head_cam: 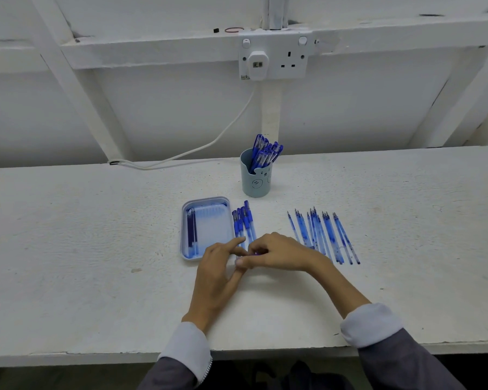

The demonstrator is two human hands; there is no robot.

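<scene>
a pen (256, 252) was held in the right hand's (279, 253) closed grip, touched by the left hand's (219, 267) straight fingers; assembly seemed underway, and careful alignment was judged needed next.

Tabletop (96, 249): white-painted, matt, rough-grained. Tray (212, 229): pale blue plastic, glossy. Pen cup (255, 184): matt plastic. Pens (248, 223) and refills (328, 235): translucent glossy plastic. Sleeve cuffs (369, 325): soft cloth.
</scene>
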